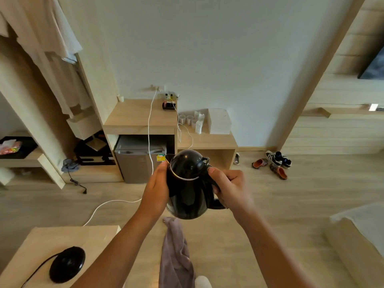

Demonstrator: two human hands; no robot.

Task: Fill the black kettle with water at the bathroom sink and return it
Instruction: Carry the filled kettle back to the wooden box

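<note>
Both hands (pixel 158 188) (pixel 230 188) hold the lidded black kettle (pixel 188 190).

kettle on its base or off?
Off. The black kettle is held in mid-air by the left hand and right hand; its round base sits bare on the table.

- A small grey fridge (pixel 139 161) is set under a light wooden counter (pixel 133 115), against the pale wall.
- A white cable (pixel 150 129) is hung from a wall socket down over the counter and trailed across the wooden floor.
- White cups (pixel 188 119) and a white box (pixel 219 121) are placed on a lower shelf unit (pixel 216 142) just beside the fridge.
- Several shoes (pixel 274 164) are scattered on the floor near the wall.
- Pale garments (pixel 41 28) are hung at the upper left.
- A grey cloth (pixel 175 252) is seen low in the middle.
</note>
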